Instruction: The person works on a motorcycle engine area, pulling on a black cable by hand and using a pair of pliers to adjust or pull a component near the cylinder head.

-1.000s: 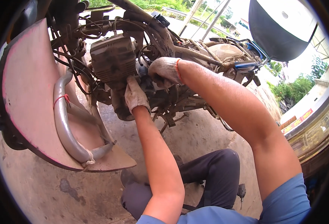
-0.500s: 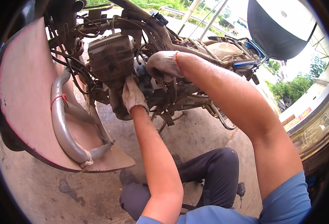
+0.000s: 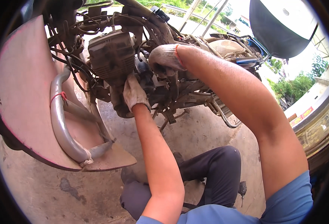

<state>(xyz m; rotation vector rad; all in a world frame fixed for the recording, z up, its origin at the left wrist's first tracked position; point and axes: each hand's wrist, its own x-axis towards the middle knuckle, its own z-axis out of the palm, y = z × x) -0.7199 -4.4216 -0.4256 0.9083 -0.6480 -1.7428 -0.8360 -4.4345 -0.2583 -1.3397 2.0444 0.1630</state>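
Note:
A stripped motorcycle stands in front of me, its dusty engine block (image 3: 112,56) in the upper middle among black cables. My left hand (image 3: 134,93), in a dirty white cotton glove, reaches up under the engine and presses against its lower side. My right hand (image 3: 165,58), also gloved, is closed over a dark part just right of the engine block. What either hand grips is hidden by the gloves and the engine parts.
A faded red leg shield (image 3: 22,97) with a grey metal crash bar (image 3: 60,123) curves along the left. The motorcycle's frame and footrest (image 3: 224,112) run to the right. Concrete floor (image 3: 60,190) lies below. My knees in dark trousers (image 3: 209,175) are bent under me. A screwdriver (image 3: 242,191) lies by my leg.
Both hands stay on the engine area. The view has shifted a little, and my right hand has moved slightly up and to the right along the engine's side.

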